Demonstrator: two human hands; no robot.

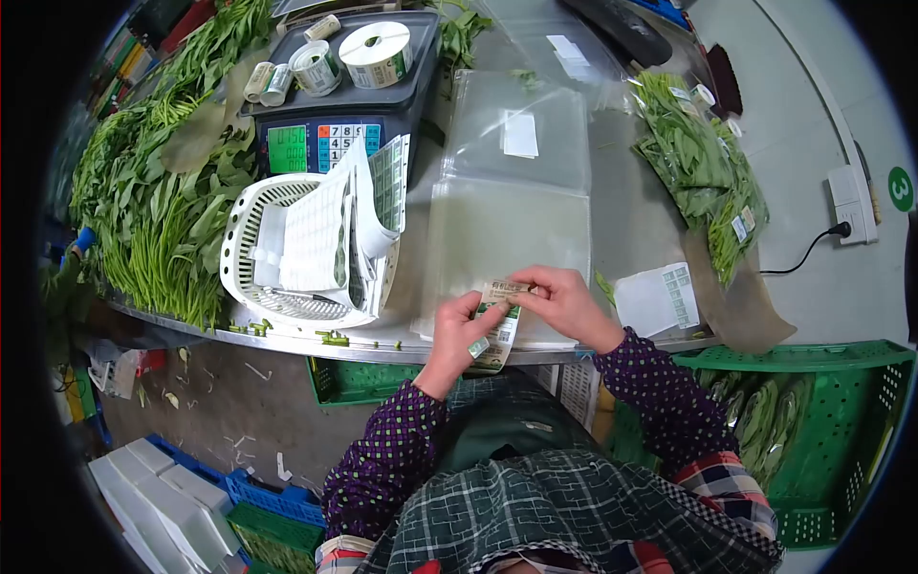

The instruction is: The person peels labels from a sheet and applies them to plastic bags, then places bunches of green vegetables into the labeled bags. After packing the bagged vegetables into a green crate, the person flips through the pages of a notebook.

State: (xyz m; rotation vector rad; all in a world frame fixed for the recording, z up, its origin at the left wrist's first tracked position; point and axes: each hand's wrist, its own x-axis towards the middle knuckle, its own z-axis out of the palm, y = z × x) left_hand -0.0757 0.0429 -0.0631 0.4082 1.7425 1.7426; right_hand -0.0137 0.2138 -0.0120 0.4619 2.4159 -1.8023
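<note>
- Left hand (460, 332) and right hand (562, 304): fingers pinched printed label (501, 342), near edge of counter (636, 215).
- Clear bags (512, 225) lay just beyond.
- White basket (241, 244) with sheets (316, 239) stood left.

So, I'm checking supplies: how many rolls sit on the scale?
5 on the scale: a large roll at right, a medium roll beside it, a far roll behind that, an outer small roll and inner small roll at front left. Others may be hidden.

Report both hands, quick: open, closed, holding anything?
Left hand: closed, holding the printed label strip, thumb on its face.
Right hand: closed, fingertips pinched at the strip's upper part; a separate piece can't be told.
</note>
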